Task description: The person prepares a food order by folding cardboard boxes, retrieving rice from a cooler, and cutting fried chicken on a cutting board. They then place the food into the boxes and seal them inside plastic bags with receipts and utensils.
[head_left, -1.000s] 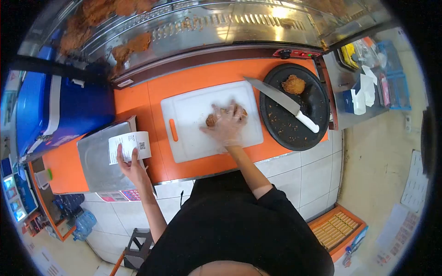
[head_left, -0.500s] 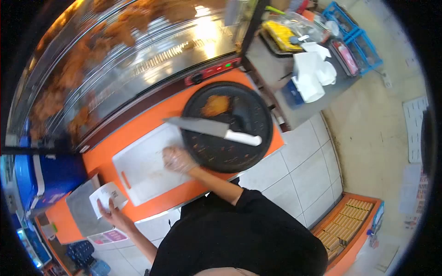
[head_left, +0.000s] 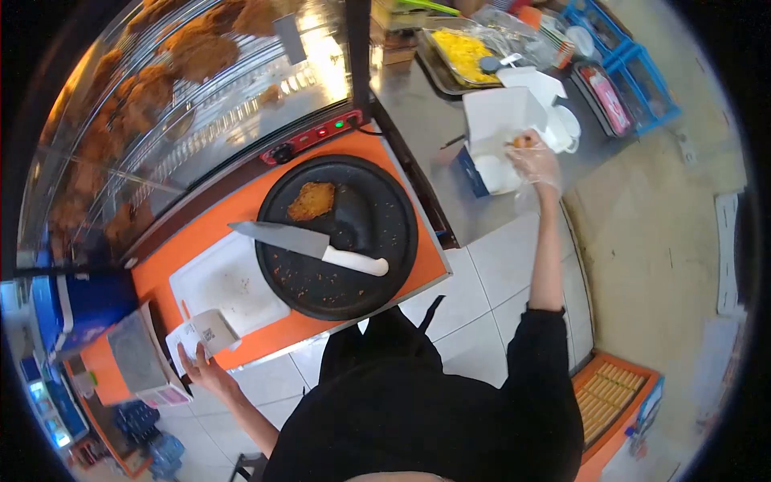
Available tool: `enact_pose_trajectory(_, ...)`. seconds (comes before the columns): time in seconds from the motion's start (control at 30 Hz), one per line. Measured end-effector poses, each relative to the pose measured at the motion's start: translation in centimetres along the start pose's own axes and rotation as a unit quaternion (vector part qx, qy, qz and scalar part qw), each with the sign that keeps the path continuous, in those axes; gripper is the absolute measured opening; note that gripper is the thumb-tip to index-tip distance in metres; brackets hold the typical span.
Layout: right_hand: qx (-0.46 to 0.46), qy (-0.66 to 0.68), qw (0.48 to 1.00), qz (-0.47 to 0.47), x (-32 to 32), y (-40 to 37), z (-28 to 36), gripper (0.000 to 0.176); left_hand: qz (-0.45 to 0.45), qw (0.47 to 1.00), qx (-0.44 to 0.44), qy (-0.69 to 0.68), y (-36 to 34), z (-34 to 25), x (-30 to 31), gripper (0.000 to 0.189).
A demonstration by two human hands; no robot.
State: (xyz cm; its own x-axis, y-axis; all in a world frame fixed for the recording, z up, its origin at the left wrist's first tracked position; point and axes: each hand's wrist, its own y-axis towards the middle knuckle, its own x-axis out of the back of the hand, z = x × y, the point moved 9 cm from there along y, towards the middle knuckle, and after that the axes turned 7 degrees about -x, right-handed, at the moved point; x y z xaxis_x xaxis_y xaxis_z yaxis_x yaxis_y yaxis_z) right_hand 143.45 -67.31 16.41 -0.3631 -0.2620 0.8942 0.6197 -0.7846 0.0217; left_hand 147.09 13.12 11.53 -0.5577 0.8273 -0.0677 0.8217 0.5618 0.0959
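My left hand [head_left: 199, 368] is closed on a white paper packet with black print [head_left: 205, 333] at the lower left corner of the white cutting board [head_left: 229, 281]. Far to the right, my right hand [head_left: 532, 161], in a clear plastic glove, pinches a small orange-brown food piece [head_left: 520, 142] over an open white box [head_left: 498, 120] on the grey counter. A knife with a white handle [head_left: 305, 243] lies across the round black tray [head_left: 361, 293]. On that tray rests one fried piece [head_left: 312, 202], with crumbs around it.
A glass display case [head_left: 193, 120] with fried pieces stands at the upper left. On the grey counter [head_left: 426, 145] are a tray of yellow food [head_left: 462, 56], plastic bags and blue baskets [head_left: 638, 88]. Below right is an orange box [head_left: 614, 394].
My right hand has gone from the cutting board to the open box on the right. The packet in my left hand has shifted toward the board's edge. The whole view has moved.
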Motion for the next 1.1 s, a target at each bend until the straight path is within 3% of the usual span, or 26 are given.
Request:
enact_pose_trajectory(0.07, 0.014, -0.16, 0.987, -0.026, -2.3, 3.5, -3.1, 0.039, -0.008, 1.0, 0.02, -0.005, -1.1, -0.6, 0.0, 0.054)
enact_pose_trajectory(0.13, 0.125, -0.258, 0.958, -0.014, -4.1, 1.7, -1.0, 0.041, -0.035, 0.999, 0.008, 0.001, -1.9, -1.1, 0.6, 0.053)
enact_pose_trajectory(0.23, 0.109, -0.303, 0.947, 0.015, -6.3, 0.4, -1.2, 0.038, -0.087, 0.996, 0.021, 0.014, -3.4, -1.9, 3.0, 0.052)
enact_pose_trajectory(0.3, 0.223, -0.318, 0.884, -0.259, -2.3, -3.7, 4.3, 0.035, -0.117, 0.993, 0.022, 0.018, -4.2, -2.3, 5.1, 0.052)
enact_pose_trajectory(0.37, 0.217, -0.176, 0.941, -0.192, -1.5, -7.6, 11.3, 0.036, -0.165, 0.986, 0.021, 0.017, -4.9, -2.0, 8.0, 0.052)
enact_pose_trajectory(0.43, 0.412, -0.011, 0.909, -0.063, -5.1, -13.0, 19.3, 0.035, -0.191, 0.981, 0.022, 0.018, -5.1, -2.1, 9.2, 0.052)
enact_pose_trajectory(0.47, 0.435, 0.039, 0.9, -0.018, -7.2, -15.8, 23.9, 0.033, -0.204, 0.978, 0.025, 0.017, -5.0, -2.1, 9.6, 0.051)
enact_pose_trajectory(0.53, 0.519, 0.022, 0.849, 0.097, -13.3, -20.1, 30.5, 0.034, -0.194, 0.98, 0.028, -0.017, -4.2, -1.8, 9.8, 0.05)
enact_pose_trajectory(0.57, 0.523, 0.027, 0.847, 0.096, -15.6, -20.4, 31.7, 0.034, -0.175, 0.983, 0.031, -0.051, -3.5, -1.6, 9.7, 0.049)
enact_pose_trajectory(0.63, 0.516, -0.247, 0.804, 0.162, -23.8, -21.4, 33.2, 0.033, -0.162, 0.984, 0.019, -0.071, -2.0, -1.2, 10.5, 0.048)
enact_pose_trajectory(0.73, 0.461, -0.232, 0.811, 0.275, -26.4, -20.7, 34.5, 0.043, -0.169, 0.98, 0.015, -0.105, 0.1, -1.1, 12.2, 0.048)
enact_pose_trajectory(0.8, 0.411, -0.186, 0.848, 0.279, -23.9, -21.6, 36.0, 0.045, -0.175, 0.981, 0.029, -0.077, 1.9, -0.1, 14.0, 0.05)
enact_pose_trajectory(0.83, 0.439, -0.153, 0.856, 0.227, -25.1, -22.2, 35.9, 0.045, -0.17, 0.982, 0.031, -0.077, 3.1, 0.2, 14.5, 0.05)
enact_pose_trajectory(0.87, 0.44, -0.155, 0.855, 0.227, -24.2, -24.9, 37.4, 0.045, -0.172, 0.981, 0.033, -0.077, 4.3, 0.6, 15.0, 0.05)
enact_pose_trajectory(0.93, 0.471, -0.015, 0.843, 0.259, -20.4, -32.8, 42.7, 0.049, -0.135, 0.988, 0.048, -0.062, 7.2, 1.8, 15.5, 0.05)
enact_pose_trajectory(1.0, 0.497, -0.044, 0.806, 0.32, -25.8, -39.6, 45.2, 0.04, -0.098, 0.99, 0.073, -0.077, 10.7, 3.1, 16.2, 0.049)
enact_pose_trajectory(1.1, 0.556, -0.036, 0.777, 0.293, -33.5, -46.6, 47.0, 0.035, -0.053, 0.993, 0.066, -0.081, 15.8, 2.4, 14.8, 0.047)
